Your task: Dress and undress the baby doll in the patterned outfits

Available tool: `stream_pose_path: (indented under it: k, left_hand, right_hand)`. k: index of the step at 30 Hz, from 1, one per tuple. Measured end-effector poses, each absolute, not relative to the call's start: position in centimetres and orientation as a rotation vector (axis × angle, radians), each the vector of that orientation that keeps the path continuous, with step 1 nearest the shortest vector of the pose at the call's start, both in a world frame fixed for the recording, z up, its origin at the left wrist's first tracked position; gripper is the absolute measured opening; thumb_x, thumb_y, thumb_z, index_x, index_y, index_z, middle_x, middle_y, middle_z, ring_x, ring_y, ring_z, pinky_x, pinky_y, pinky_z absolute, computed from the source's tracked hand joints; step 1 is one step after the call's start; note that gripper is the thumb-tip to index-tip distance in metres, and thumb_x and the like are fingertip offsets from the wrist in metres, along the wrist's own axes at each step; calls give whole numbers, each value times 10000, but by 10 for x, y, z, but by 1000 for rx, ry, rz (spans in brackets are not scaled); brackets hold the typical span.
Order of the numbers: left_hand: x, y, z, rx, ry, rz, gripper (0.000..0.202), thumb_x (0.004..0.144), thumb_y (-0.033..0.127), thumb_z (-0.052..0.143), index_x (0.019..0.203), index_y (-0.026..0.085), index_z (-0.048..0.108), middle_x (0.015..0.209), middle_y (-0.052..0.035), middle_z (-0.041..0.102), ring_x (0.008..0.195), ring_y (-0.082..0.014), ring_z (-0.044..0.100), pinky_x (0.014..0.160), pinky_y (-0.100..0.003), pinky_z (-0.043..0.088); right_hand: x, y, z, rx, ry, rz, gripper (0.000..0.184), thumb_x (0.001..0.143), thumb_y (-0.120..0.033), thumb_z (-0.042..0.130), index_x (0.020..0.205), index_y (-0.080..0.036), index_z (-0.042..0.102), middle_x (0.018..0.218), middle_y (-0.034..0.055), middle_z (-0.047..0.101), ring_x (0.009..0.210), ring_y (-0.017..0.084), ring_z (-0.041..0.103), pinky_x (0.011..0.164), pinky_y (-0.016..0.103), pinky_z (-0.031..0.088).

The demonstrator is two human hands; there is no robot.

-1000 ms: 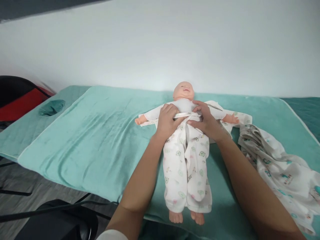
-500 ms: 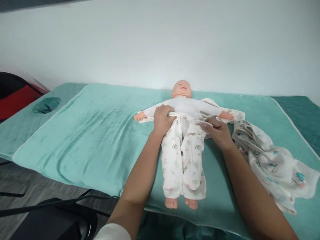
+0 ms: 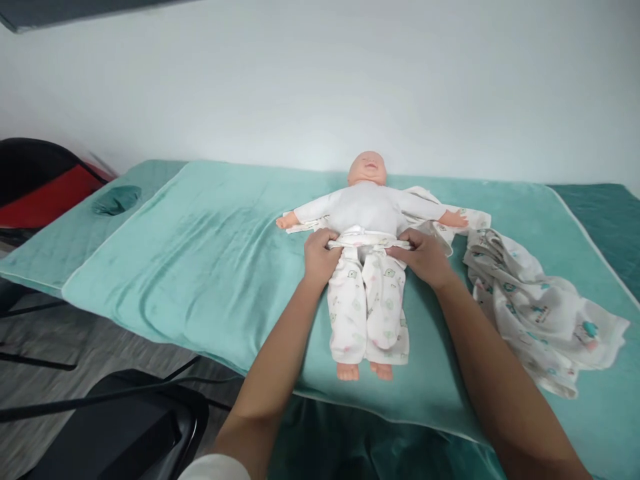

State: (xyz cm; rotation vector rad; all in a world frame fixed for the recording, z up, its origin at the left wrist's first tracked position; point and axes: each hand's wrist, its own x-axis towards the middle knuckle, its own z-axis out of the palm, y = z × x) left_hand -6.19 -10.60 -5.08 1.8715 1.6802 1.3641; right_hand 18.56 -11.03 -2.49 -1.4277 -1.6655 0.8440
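Note:
A baby doll (image 3: 367, 167) lies on its back with arms spread and bare feet toward me. It has a white cloth torso and printed baby trousers (image 3: 347, 310) on its legs. At the left side of the waistband, my left hand (image 3: 321, 257) is closed on the trouser edge. On the opposite side my right hand (image 3: 425, 255) pinches the waistband too. Between the hands the waistband runs straight across the doll's lower belly. A printed baby top (image 3: 477, 219) lies spread beneath the doll's back and arms.
A crumpled printed cloth (image 3: 540, 313) lies to the right of the doll. The green-covered bed (image 3: 200, 267) stands against a white wall, with a face hole (image 3: 117, 200) at its left end. Black chairs (image 3: 115, 427) stand at the left and front left.
The waistband has come level across the belly, with my right hand moved in toward the doll's side. My left hand has slid slightly down. The camera view has shifted a little.

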Motion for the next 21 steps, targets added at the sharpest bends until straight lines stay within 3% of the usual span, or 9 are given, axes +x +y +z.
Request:
stream_pose_path:
  k: [7,12,16,21]
  left_hand:
    - [-63,-151,-56,1885,1753,1387,135,843,271,616,716,234,589,714,13,647,730,-172,589,752,-311,473]
    - [-61,-142,-55,1956,1688,1280,146,925,311,588,818,217,618,812,-9,666,773,-171,596,760,-300,439]
    - [-60,-134,-55,2029,1681,1195,152,955,299,561,849,211,626,868,-30,690,830,-184,612,797,-303,431]
    - [-61,-132,-59,2002,1668,1229,134,946,273,556,854,207,628,861,-32,688,823,-186,605,769,-290,423]
  right_hand:
    - [174,-121,-35,-1452,-1575,527,225,740,-409,711,762,-223,586,643,-44,503,635,138,427,641,275,373]
    - [173,-121,-36,-1400,-1643,582,205,770,-412,663,782,-218,598,689,-30,545,669,146,457,666,280,379]
    - [176,-127,-33,-1386,-1715,572,299,824,-459,624,677,-209,549,631,-33,481,648,139,441,638,282,346]
    - [171,-162,-32,-1399,-1747,487,534,878,-557,605,554,-208,364,543,-37,318,574,117,341,588,292,287]
